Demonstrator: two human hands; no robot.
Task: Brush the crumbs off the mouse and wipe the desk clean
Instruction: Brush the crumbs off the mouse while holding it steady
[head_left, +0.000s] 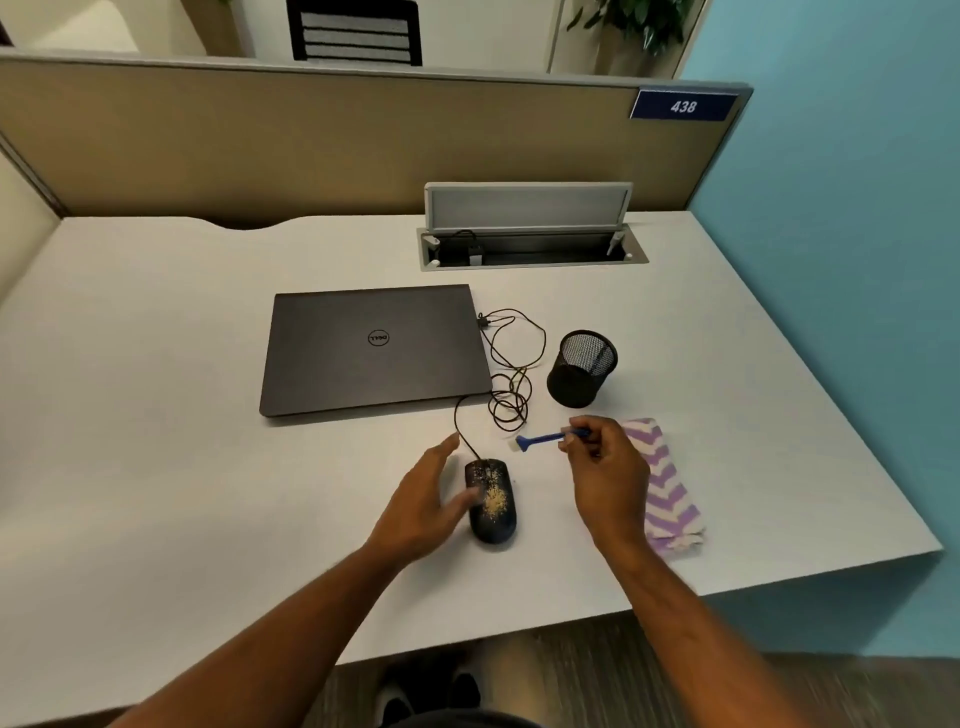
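A black wired mouse (492, 506) lies on the white desk (156, 395), its top sprinkled with yellowish crumbs. My left hand (423, 501) rests at the mouse's left side, fingers spread, the thumb touching its flank. My right hand (608, 475) pinches the handle of a small blue brush (543, 438), held just above the desk to the upper right of the mouse, with its white bristles pointing left. A purple-and-white striped cloth (670, 499) lies folded on the desk, partly hidden under my right hand.
A shut dark laptop (374, 348) lies behind the mouse. The mouse cable (511, 384) coils between the laptop and a black mesh pen cup (582, 369). An open cable hatch (530, 244) sits at the back by the partition. The desk's front edge is close to the cloth.
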